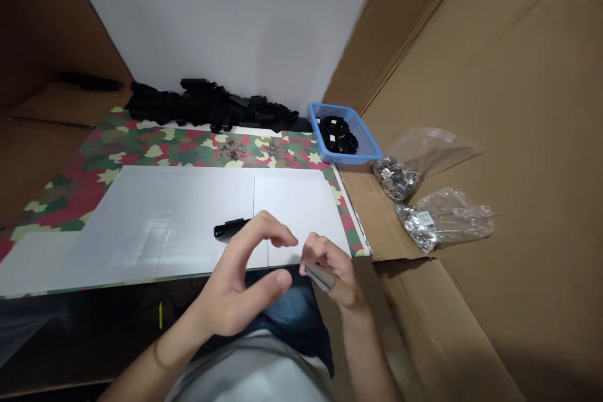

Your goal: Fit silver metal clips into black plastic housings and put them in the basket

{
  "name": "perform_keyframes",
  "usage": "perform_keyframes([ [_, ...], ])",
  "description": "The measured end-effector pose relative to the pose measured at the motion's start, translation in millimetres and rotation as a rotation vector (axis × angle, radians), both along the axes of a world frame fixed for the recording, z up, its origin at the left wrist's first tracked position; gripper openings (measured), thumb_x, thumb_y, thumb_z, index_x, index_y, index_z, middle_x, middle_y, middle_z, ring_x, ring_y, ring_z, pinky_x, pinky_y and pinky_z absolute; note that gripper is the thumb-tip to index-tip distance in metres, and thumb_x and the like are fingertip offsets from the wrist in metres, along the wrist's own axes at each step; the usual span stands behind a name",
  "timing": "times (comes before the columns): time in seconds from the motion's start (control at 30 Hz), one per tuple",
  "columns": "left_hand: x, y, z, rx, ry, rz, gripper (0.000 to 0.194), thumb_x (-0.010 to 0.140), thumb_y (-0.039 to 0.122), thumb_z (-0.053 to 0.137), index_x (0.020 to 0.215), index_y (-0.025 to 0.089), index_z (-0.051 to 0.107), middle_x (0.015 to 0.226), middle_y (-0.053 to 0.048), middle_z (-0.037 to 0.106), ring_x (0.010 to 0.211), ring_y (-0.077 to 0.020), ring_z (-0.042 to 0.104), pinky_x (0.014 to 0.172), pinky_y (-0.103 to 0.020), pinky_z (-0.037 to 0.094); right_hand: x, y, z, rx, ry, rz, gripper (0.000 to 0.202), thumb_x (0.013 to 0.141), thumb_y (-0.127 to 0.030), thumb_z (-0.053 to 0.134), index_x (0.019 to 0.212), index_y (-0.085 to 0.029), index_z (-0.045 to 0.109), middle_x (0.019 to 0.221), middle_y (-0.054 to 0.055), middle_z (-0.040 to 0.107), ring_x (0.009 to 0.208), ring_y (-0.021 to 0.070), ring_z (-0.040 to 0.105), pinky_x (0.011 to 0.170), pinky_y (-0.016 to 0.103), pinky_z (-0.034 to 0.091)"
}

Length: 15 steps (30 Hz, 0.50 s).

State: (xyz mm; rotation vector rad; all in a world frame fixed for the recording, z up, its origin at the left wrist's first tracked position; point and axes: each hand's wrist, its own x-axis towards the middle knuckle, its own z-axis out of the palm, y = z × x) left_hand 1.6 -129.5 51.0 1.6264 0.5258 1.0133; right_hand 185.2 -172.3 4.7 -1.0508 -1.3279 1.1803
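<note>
My left hand [242,279] is raised over the near edge of the white board, thumb and fingers apart in a wide curve, nothing between them. Just beyond it, partly covered by its fingers, a black rectangular piece [227,230] lies on the white board [188,207]. To the right, my right hand [332,267] has its fingers curled around a flat grey metal-like piece [320,276], which points toward the lower right. The two hands do not touch.
Black parts [211,105] are heaped along the back wall. Small metal pieces [232,149] lie on the camouflage-patterned cloth [155,151]. A blue basket [367,138] holds black parts. Two clear bags [398,177] of metal pieces rest on the cardboard at right.
</note>
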Motion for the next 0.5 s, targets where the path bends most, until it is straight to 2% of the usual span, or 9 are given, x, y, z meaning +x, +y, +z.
perform_keyframes([
  [0.07, -6.0, 1.0, -15.4, 0.114, 0.108, 0.041, 0.025, 0.086, 0.026, 0.061, 0.110, 0.025, 0.055, 0.097, -0.004, 0.055, 0.090, -0.0191, 0.050, 0.081, -0.032, 0.041, 1.1, 6.1, 7.0, 0.137, -0.082, 0.085, 0.020, 0.085, -0.033, 0.062, 0.072, -0.022, 0.052, 0.071, 0.000, 0.051, 0.069, 0.0158, 0.048, 0.064, 0.029, 0.037],
  [0.17, -14.6, -3.5, -30.6, 0.204, 0.179, 0.031, 0.031, 0.084, 0.017, 0.061, 0.114, 0.025, 0.054, 0.098, -0.004, 0.055, 0.089, -0.0185, 0.050, 0.079, -0.032, 0.041, -5.6, 16.9, 14.7, 0.247, -0.215, 0.168, 0.020, 0.087, -0.027, 0.059, 0.070, -0.021, 0.049, 0.069, -0.001, 0.051, 0.069, 0.0152, 0.046, 0.064, 0.028, 0.036],
  [0.33, -18.0, -4.6, -33.2, 0.204, 0.189, 0.052, 0.018, 0.087, 0.013, 0.058, 0.101, 0.024, 0.056, 0.089, -0.002, 0.053, 0.082, -0.0158, 0.051, 0.074, -0.028, 0.043, -17.7, 27.5, 15.6, 0.148, -0.350, 0.298, 0.024, 0.087, -0.032, 0.057, 0.070, -0.022, 0.044, 0.070, -0.003, 0.045, 0.066, 0.0134, 0.043, 0.062, 0.027, 0.035],
  [0.43, -22.2, -8.7, -36.4, 0.193, 0.266, 0.065, 0.024, 0.087, 0.017, 0.058, 0.110, 0.024, 0.052, 0.095, -0.003, 0.054, 0.087, -0.0168, 0.053, 0.078, -0.029, 0.046, -15.9, 26.8, 8.0, 0.055, -0.311, 0.305, 0.024, 0.088, -0.033, 0.056, 0.069, -0.021, 0.046, 0.070, -0.002, 0.047, 0.066, 0.0131, 0.045, 0.062, 0.026, 0.036],
  [0.5, -33.3, -19.3, -47.4, 0.197, 0.310, 0.092, 0.030, 0.087, 0.020, 0.057, 0.115, 0.024, 0.049, 0.094, -0.004, 0.056, 0.087, -0.0176, 0.055, 0.079, -0.029, 0.049, -10.8, 24.1, 1.1, -0.004, -0.255, 0.255, 0.024, 0.089, -0.033, 0.056, 0.069, -0.021, 0.051, 0.070, -0.002, 0.051, 0.066, 0.0134, 0.048, 0.063, 0.026, 0.036],
])
